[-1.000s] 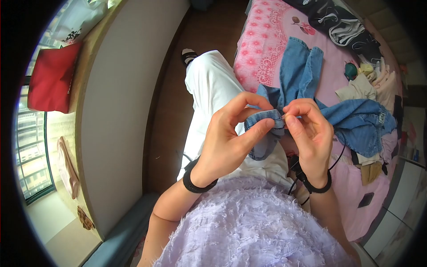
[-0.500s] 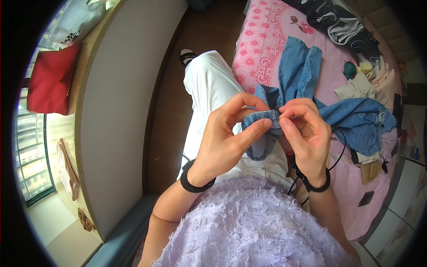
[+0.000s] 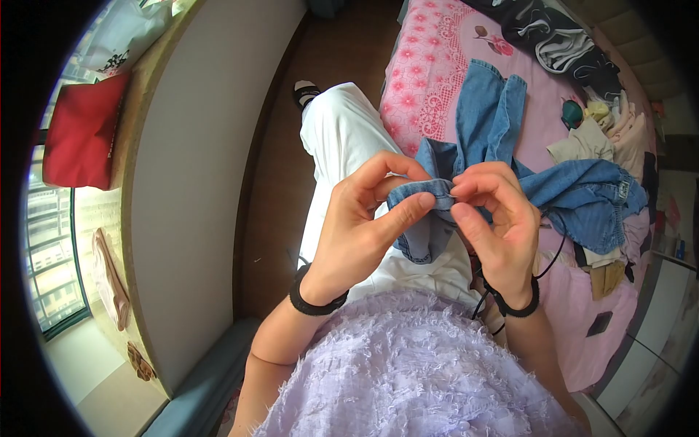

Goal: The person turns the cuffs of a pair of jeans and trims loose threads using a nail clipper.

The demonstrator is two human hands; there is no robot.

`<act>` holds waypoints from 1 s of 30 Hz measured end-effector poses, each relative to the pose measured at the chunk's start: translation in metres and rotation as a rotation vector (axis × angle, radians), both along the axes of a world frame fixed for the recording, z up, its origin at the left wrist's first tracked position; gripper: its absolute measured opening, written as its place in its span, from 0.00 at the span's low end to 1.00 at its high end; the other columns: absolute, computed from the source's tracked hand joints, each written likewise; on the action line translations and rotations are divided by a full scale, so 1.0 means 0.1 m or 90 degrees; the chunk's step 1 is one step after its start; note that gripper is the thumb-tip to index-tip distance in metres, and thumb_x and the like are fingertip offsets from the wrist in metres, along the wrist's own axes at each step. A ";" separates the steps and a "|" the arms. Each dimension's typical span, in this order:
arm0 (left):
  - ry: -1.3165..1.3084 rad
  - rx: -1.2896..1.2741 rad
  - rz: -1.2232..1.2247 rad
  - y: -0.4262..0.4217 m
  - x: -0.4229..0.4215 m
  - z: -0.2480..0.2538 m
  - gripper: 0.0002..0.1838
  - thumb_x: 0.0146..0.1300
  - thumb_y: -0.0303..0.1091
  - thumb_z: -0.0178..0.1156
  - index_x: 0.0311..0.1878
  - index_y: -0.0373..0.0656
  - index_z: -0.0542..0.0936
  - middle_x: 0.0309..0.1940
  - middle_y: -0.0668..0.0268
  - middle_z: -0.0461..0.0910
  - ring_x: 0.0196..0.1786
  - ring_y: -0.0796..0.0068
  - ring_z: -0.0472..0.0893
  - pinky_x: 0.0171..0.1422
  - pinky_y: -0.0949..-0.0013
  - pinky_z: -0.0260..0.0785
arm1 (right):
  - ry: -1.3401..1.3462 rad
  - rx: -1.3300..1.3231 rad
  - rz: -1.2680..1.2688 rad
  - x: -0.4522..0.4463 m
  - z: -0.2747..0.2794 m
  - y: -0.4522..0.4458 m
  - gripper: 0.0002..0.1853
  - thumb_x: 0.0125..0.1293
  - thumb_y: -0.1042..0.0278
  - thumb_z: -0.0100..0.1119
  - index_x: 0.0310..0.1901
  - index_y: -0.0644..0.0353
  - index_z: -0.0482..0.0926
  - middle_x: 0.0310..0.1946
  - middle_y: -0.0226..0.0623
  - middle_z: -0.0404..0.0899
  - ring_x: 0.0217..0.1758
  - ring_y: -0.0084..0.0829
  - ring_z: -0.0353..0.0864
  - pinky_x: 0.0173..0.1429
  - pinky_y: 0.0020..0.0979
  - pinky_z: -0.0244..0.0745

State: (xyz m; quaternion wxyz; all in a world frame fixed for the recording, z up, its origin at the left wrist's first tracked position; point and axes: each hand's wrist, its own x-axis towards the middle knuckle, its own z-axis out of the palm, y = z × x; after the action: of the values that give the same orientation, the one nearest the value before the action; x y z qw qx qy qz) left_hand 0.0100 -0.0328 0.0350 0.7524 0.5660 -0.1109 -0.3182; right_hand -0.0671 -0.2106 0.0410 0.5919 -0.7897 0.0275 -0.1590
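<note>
My left hand [image 3: 371, 222] pinches the edge of a blue denim piece [image 3: 422, 237] between thumb and fingers, above my lap. At the right end of that edge, my right hand [image 3: 499, 222] has its fingers curled, with the fingertips beside the fabric. Something thin and light, perhaps a needle, shows at those fingertips; it is too small to make out. The denim joins or overlaps blue jeans [image 3: 484, 109] behind my hands; which one is hidden. More blue denim [image 3: 590, 197] lies to the right on the bed.
A pink patterned bed [image 3: 422, 80] holds dark clothes [image 3: 553, 44] and a pile of light clothes [image 3: 590, 142]. A dark cable [image 3: 557, 255] runs by my right wrist. On the left windowsill lie a red bag [image 3: 84, 131] and a white bag [image 3: 131, 36].
Both hands and the denim edge have shifted slightly left. My right thumb and fingers have parted a little, and the thin light thing now shows between them and the fabric.
</note>
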 end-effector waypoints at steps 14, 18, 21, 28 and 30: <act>0.016 -0.013 -0.016 0.05 0.02 -0.03 0.09 0.68 0.25 0.66 0.48 0.38 0.79 0.38 0.71 0.85 0.41 0.89 0.79 0.46 0.80 0.68 | 0.140 0.213 0.003 0.02 -0.07 -0.11 0.04 0.72 0.76 0.58 0.44 0.66 0.78 0.43 0.28 0.76 0.42 0.15 0.74 0.47 0.20 0.71; 0.034 -0.018 0.043 0.14 0.08 -0.01 0.10 0.67 0.24 0.66 0.49 0.39 0.79 0.38 0.71 0.85 0.39 0.88 0.78 0.45 0.80 0.68 | 0.187 0.262 -0.078 0.08 -0.13 -0.28 0.07 0.73 0.71 0.58 0.49 0.63 0.78 0.44 0.29 0.78 0.44 0.18 0.78 0.49 0.21 0.73; 0.040 -0.127 0.180 0.45 0.35 -0.22 0.11 0.70 0.24 0.62 0.54 0.41 0.76 0.43 0.67 0.82 0.45 0.78 0.83 0.52 0.75 0.74 | 0.188 0.329 -0.178 0.15 -0.30 -0.65 0.12 0.72 0.70 0.60 0.54 0.61 0.75 0.47 0.31 0.78 0.47 0.23 0.79 0.52 0.26 0.75; -0.142 0.188 0.332 1.21 0.58 -0.74 0.12 0.67 0.20 0.62 0.51 0.43 0.77 0.39 0.72 0.83 0.36 0.86 0.79 0.37 0.81 0.67 | 0.256 0.299 -0.482 0.23 -1.05 -1.72 0.26 0.64 0.68 0.67 0.62 0.58 0.70 0.56 0.37 0.75 0.58 0.30 0.76 0.62 0.36 0.72; -0.148 0.223 0.398 1.34 0.55 -0.79 0.10 0.66 0.20 0.62 0.49 0.42 0.79 0.38 0.72 0.83 0.36 0.86 0.78 0.37 0.81 0.66 | 0.355 0.292 -0.546 0.27 -1.24 -1.82 0.33 0.60 0.66 0.69 0.66 0.57 0.66 0.59 0.39 0.74 0.62 0.34 0.75 0.63 0.35 0.71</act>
State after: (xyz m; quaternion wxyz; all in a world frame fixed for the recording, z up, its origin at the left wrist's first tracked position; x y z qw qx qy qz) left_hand 0.0650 0.1008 -0.0439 0.6872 0.7251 0.0387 -0.0214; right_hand -0.0396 -0.3927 -0.0829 0.6014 -0.5707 0.5355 -0.1607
